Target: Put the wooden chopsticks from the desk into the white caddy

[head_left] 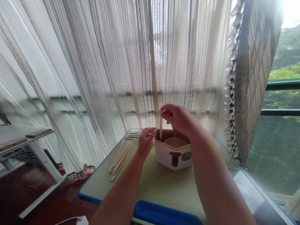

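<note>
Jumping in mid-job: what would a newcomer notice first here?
A sheer striped curtain fills the background. At centre, the right hand holds a thin wooden stick upright over a white mushroom-printed container, the left hand beside it. A pile of wooden sticks lies on the green tabletop, left of the container.

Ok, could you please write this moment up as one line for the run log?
right hand: holding wooden stick above white box | left hand: open, beside box | loose sticks: lying on table

One left hand point(145, 142), one right hand point(177, 118) pinching one wooden stick point(161, 128), one white tub point(173, 159) holding one wooden bowl point(175, 142), loose sticks point(120, 157) too overlapped to count, two brown boards point(38, 133) far left.
</note>
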{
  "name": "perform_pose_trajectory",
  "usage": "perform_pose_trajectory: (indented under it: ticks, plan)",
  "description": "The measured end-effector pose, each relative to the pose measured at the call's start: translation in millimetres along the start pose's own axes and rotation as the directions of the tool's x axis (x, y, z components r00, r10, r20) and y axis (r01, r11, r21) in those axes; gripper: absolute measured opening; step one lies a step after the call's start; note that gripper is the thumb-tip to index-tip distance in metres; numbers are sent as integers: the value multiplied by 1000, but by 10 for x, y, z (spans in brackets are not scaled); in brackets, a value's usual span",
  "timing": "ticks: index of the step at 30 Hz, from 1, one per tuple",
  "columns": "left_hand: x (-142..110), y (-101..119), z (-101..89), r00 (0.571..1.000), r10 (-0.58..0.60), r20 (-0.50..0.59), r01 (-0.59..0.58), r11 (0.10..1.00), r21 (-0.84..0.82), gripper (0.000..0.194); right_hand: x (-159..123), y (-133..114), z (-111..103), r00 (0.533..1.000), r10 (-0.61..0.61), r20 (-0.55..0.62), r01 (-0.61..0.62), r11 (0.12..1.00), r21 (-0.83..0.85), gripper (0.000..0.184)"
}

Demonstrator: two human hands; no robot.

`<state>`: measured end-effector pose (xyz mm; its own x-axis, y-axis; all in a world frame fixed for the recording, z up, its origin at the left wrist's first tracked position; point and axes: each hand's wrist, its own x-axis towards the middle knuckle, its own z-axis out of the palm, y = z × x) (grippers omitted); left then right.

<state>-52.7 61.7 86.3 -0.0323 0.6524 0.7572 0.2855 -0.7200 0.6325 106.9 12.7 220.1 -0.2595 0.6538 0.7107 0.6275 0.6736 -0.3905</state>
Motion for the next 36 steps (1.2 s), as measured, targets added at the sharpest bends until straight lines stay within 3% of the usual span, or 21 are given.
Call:
perform_pose_trajectory:
  ticks: [6,11,15,20,29,36]
  plan:
    - [-7,-106,73,999,20,30,-18,997,-75,20,57,68,349,993,5,122,8,995,-102,14]
    - [-2,-156,84,993,-118,-30,112,980,-163,21,84,154,414,987,42,153,-17,987,-159,16]
    - [8,-143,66,975,-211,-73,190,955,-226,23,106,203,462,994,10,110,14,976,-216,14]
    - [4,-162,102,970,-245,4,227,893,-389,29,102,225,546,993,50,105,-24,971,-239,17]
    - [-6,-77,85,962,-272,-12,259,928,-266,28,76,107,474,984,68,163,-39,983,-179,23]
    - [18,-129,88,959,-278,-48,257,932,-257,26,76,68,564,978,117,175,-76,971,-226,32]
